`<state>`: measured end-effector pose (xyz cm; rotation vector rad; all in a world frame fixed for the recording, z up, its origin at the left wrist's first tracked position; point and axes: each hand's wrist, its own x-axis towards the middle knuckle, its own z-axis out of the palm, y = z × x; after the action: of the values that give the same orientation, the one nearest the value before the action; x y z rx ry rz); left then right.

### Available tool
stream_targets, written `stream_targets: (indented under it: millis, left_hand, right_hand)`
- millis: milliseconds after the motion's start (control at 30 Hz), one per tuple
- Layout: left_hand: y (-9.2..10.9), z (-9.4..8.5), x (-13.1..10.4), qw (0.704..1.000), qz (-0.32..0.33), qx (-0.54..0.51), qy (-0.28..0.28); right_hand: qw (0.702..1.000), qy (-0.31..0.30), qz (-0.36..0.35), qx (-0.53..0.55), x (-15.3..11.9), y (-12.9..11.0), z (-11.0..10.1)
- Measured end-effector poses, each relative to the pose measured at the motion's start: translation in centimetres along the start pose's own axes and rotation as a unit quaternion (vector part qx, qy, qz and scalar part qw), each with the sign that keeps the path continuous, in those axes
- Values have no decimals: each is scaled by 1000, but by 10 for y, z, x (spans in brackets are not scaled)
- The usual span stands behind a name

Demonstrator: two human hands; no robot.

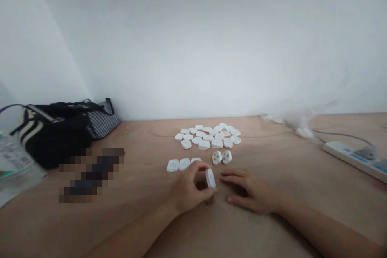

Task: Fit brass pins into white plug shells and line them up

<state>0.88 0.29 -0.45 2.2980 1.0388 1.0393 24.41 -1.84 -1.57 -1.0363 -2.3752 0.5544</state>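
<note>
Thumb and fingers of the left hand (189, 190) are clamped on the two ends of a small white, rounded, plastic-looking socket piece (211, 178), held on edge on the near side of the loose cluster of similar white plastic pieces (204, 144), roughly in line with its middle. Whether the held piece also rests on the light brown wood-toned tabletop (302, 161) cannot be made out.

The right hand (255, 194) has its thumb and fingers spread apart with nothing seen between them, fingertips just beside the held piece and on the near, right side of the cluster.

Judging from this pose, the end-to-end pinch serves well: it leaves the broad faces free for the right fingers. A light, even squeeze should stop the smooth-looking piece from twisting. The left knuckles deserve care, since they partly cover the last of a row of three white squarish socket pieces (184, 164), near and left of the cluster, and could nudge it. Right fingertips are best kept low and clear of two upright-looking white three-holed pieces (226, 157), near and right of the cluster.
</note>
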Motion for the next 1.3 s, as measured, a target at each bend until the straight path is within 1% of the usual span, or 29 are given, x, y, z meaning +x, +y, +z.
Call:
stream_targets:
  millis: [33, 100, 200, 300, 400, 533, 600, 667, 800, 900, 967, 1000, 1067, 1133, 1200, 1267, 1300]
  left_hand:
    - [1, 0, 0, 1000, -2, 11, -9]
    - [5, 0, 0, 999, 5, 31, -30]
    - [9, 4, 0, 997, 52, 37, -51]
    - [12, 10, 0, 993, 99, 22, -53]
    - [13, 13, 0, 991, 121, 2, -58]
    - [14, 9, -1, 990, 130, -13, -50]
    - [14, 5, 0, 991, 128, -17, -29]
    - [15, 2, 1, 991, 129, -22, -17]
    - [15, 4, 3, 988, 149, 6, -25]
    - [15, 4, 4, 984, 171, 55, 14]
    - [14, -2, 6, 980, 176, 83, 43]
    - [12, -9, 7, 980, 169, 96, 47]
    - [7, -25, 8, 984, 132, 118, 20]
    - [-1, -43, 9, 986, 81, 118, -82]
    - [-10, -58, 9, 983, 19, 103, -150]
    - [-18, -66, 8, 976, -27, 96, -195]
    - [-20, -68, 7, 974, -39, 93, -204]
  right_hand:
    - [1000, 8, -1, 9, 1, -1, 1]
    - [998, 42, 1, 50, 4, -5, 3]
    - [984, 99, 19, 144, 10, -12, 11]
    - [970, 103, 48, 213, 16, -18, 19]
    - [951, 96, 77, 283, 20, -19, 24]
    - [918, 84, 67, 381, 23, -19, 22]
    - [910, 92, 62, 400, 24, -19, 19]
    - [909, 97, 70, 399, 24, -20, 17]
    - [909, 93, 95, 394, 25, -21, 17]
    - [905, 112, 107, 396, 25, -20, 18]
    - [893, 127, 118, 415, 25, -18, 18]
    - [885, 137, 123, 427, 25, -16, 17]
    - [871, 154, 133, 447, 24, -14, 14]
    - [860, 169, 144, 459, 24, -11, 11]
    - [848, 175, 153, 476, 25, -8, 10]
    - [841, 170, 154, 491, 26, -6, 10]
    - [842, 165, 153, 491, 26, -4, 12]
